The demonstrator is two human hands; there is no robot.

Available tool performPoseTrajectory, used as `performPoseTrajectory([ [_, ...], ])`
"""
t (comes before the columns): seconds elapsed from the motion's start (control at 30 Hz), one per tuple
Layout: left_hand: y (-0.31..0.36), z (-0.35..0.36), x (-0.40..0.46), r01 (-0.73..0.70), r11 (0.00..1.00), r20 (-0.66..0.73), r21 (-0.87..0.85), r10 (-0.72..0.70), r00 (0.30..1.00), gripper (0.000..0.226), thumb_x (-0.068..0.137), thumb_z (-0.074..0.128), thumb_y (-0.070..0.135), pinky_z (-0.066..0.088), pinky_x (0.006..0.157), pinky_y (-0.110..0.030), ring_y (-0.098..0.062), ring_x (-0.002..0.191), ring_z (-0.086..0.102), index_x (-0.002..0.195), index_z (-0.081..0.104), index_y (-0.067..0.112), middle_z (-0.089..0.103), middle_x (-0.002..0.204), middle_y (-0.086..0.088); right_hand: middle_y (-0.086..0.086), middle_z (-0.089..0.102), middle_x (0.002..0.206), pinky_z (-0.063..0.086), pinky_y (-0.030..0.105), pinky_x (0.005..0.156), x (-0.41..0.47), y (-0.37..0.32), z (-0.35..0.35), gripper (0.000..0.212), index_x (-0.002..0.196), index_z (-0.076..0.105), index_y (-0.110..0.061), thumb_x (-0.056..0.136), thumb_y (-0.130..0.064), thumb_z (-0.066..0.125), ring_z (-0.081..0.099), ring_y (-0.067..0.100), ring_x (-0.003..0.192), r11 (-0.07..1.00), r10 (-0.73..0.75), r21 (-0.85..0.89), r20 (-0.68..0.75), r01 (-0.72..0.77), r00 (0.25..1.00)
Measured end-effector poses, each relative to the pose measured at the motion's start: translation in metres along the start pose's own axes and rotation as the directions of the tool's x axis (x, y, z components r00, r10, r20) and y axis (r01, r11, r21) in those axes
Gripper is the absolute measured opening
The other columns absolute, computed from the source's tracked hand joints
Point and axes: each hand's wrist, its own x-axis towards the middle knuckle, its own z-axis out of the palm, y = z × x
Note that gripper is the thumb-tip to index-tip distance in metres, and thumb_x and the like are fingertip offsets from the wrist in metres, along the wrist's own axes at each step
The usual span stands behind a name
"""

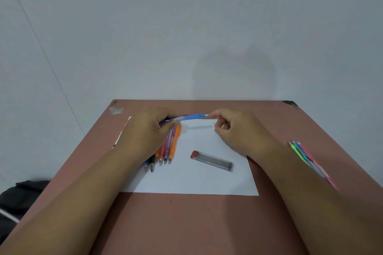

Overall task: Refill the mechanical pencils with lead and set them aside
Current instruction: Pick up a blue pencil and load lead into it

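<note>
My left hand (pixel 148 130) grips a blue mechanical pencil (pixel 189 117) by its lower barrel and holds it level above the white paper (pixel 199 180). My right hand (pixel 238 130) pinches the pencil's white end cap between thumb and fingertips. Under my left hand lies a row of several pencils (pixel 169 147) in orange, pink, purple, black and blue, tips toward me. A clear lead case with a red cap (pixel 212 160) lies on the paper between my forearms. Another small group of pencils (pixel 306 157), green, blue and pink, lies on the table at the right, partly behind my right forearm.
The brown table (pixel 186 223) stands against a pale wall. A dark bag (pixel 18 198) sits on the floor beyond the table's left edge. The table's far corners show worn patches.
</note>
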Motion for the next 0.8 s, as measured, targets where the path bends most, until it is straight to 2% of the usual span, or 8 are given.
performPoseTrajectory([
  [0.4,0.006,-0.002,0.0,-0.004,1.0,0.014,0.002,0.004,1.0,0.013,0.096,0.066,0.025,0.054,0.074,-0.041,-0.01,0.082,0.061,0.103,0.077,0.025,0.069,0.086,0.013,-0.013,0.069,0.091,0.052,0.02,0.073,0.003,0.002,0.004,0.043,0.127,0.066,-0.034,0.091,-0.01,0.059,0.059,0.0,0.077,0.999,0.026,-0.026,0.029,-0.025,0.999],
  [0.53,0.006,-0.001,0.0,-0.012,1.0,-0.001,0.001,0.012,1.0,0.012,0.096,0.067,0.024,0.054,0.074,-0.039,-0.009,0.083,0.061,0.102,0.076,0.025,0.069,0.086,0.015,-0.022,0.066,0.091,0.043,0.008,0.062,0.002,0.002,0.002,0.03,0.117,0.07,-0.035,0.09,-0.021,0.068,0.056,-0.003,0.07,0.999,0.041,0.018,0.011,-0.041,0.999],
  [0.63,0.004,-0.001,-0.001,-0.019,1.0,-0.008,0.001,0.019,1.0,0.011,0.096,0.067,0.025,0.054,0.073,-0.039,-0.01,0.083,0.06,0.102,0.076,0.027,0.068,0.085,0.016,-0.032,0.06,0.071,0.04,0.007,0.06,0.001,-0.002,-0.001,0.014,0.097,0.075,-0.032,0.091,-0.02,0.07,0.053,-0.003,0.065,0.992,0.021,0.122,-0.07,-0.012,0.997],
  [0.7,0.004,-0.001,0.0,-0.022,1.0,-0.011,0.009,0.022,1.0,0.01,0.096,0.067,0.026,0.053,0.072,-0.038,-0.009,0.083,0.059,0.101,0.076,0.027,0.067,0.085,0.015,-0.021,0.06,0.067,0.04,0.01,0.059,0.001,-0.005,-0.002,0.014,0.089,0.076,-0.031,0.091,-0.019,0.071,0.05,0.001,0.063,0.981,-0.002,0.193,-0.111,0.023,0.994],
  [0.8,0.004,0.0,0.0,-0.034,0.999,-0.013,0.01,0.034,0.999,0.011,0.096,0.067,0.026,0.053,0.072,-0.037,-0.01,0.082,0.059,0.103,0.076,0.026,0.068,0.085,0.014,-0.001,0.066,0.073,0.04,0.015,0.059,-0.001,-0.01,-0.002,0.015,0.086,0.076,-0.032,0.092,-0.02,0.072,0.051,0.009,0.062,0.968,-0.016,0.246,-0.126,0.047,0.992],
])
